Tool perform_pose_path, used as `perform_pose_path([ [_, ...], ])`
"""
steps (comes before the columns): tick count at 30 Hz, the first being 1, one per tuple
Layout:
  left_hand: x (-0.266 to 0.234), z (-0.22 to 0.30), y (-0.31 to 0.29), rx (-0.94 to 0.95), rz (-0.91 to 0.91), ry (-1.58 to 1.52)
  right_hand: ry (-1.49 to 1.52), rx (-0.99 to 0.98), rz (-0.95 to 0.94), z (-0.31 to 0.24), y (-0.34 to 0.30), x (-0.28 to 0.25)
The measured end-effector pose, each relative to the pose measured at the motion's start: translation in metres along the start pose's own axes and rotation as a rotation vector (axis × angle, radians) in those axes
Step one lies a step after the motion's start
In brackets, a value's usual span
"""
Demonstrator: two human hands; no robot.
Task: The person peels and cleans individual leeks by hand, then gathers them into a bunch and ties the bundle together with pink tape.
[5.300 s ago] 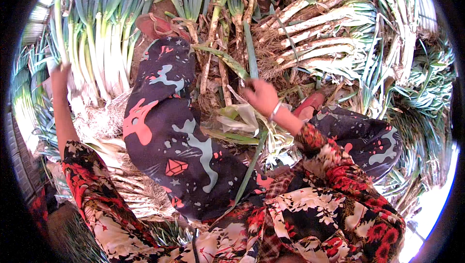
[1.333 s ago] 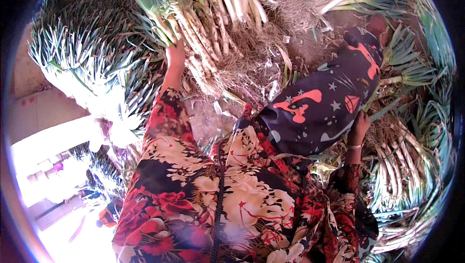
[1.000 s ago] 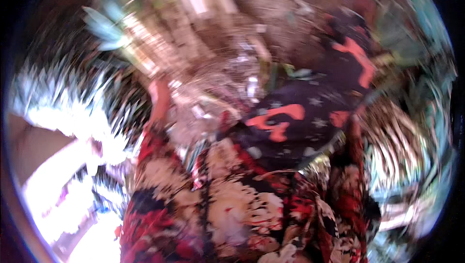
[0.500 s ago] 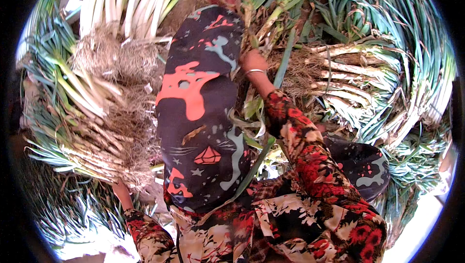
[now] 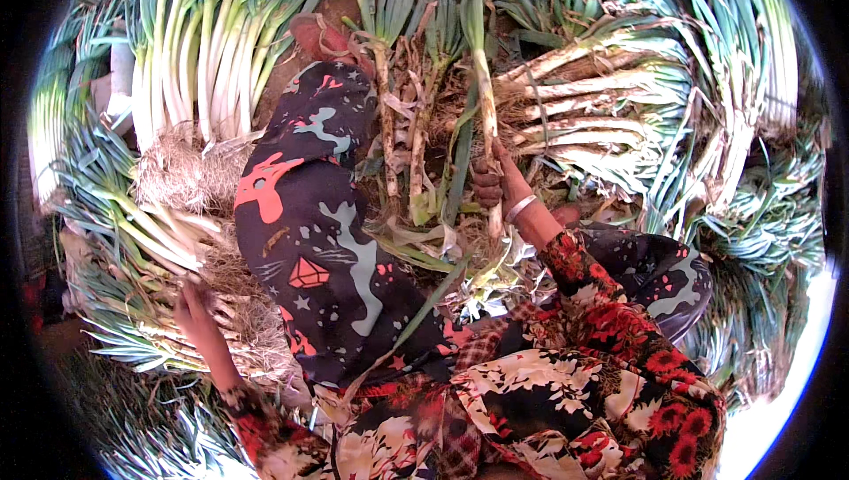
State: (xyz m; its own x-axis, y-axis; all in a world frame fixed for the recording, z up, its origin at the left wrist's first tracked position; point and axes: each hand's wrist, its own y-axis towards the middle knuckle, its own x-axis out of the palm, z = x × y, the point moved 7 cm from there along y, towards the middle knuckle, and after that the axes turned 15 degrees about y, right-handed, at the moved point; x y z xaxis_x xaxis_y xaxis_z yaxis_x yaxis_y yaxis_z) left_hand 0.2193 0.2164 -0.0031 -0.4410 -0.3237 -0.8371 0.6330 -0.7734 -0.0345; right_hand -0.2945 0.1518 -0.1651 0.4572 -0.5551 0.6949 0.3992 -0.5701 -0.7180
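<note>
One leek [image 5: 486, 107] extends above and below the clasping right hand [image 5: 502, 185]; whether the left hand [image 5: 198, 319] grasps anything is unclear.

From the person's right hand [image 5: 504, 184], the held stalk [image 5: 485, 95] fills 12 o'clock, loose stalks [image 5: 387, 118] crowd 10, the bent leg [image 5: 305, 215] bars 9 and a stalk heap [image 5: 610, 95] blocks 2; from the left hand [image 5: 196, 314], bare ground [image 5: 279, 82] shows narrowly toward 1, beyond roots [image 5: 228, 257]

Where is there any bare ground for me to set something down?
Clearest is a narrow strip of brown ground between the upright white-stemmed stalks and the foot. Crowded: the right side, with heaped stalks, and around the left hand, beside rooty stalks, and the right hand, gripping one long stalk.
</note>
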Motion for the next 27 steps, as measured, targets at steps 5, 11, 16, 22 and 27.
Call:
perform_pose_path([
  [5, 0.067, 0.284, 0.011, 0.502, -0.322, -0.327, 0.07, -0.02, -0.377, 0.013, -0.056, 0.085],
  [11, 0.159, 0.441, -0.022, 0.615, -0.69, -0.664, -0.983, -0.871, 0.207, 0.022, -0.103, 0.085],
  [16, 0.222, 0.471, -0.038, 0.426, -0.989, -1.021, -1.265, -1.089, 0.355, 0.039, -0.137, 0.055],
  [22, 0.25, 0.462, -0.055, 0.186, -1.112, -1.002, -1.194, -1.153, 0.145, 0.021, -0.138, 0.097],
  [27, 0.265, 0.47, -0.095, 0.246, -1.323, -0.978, -0.583, -1.387, 0.003, -0.089, -0.123, 0.156],
])
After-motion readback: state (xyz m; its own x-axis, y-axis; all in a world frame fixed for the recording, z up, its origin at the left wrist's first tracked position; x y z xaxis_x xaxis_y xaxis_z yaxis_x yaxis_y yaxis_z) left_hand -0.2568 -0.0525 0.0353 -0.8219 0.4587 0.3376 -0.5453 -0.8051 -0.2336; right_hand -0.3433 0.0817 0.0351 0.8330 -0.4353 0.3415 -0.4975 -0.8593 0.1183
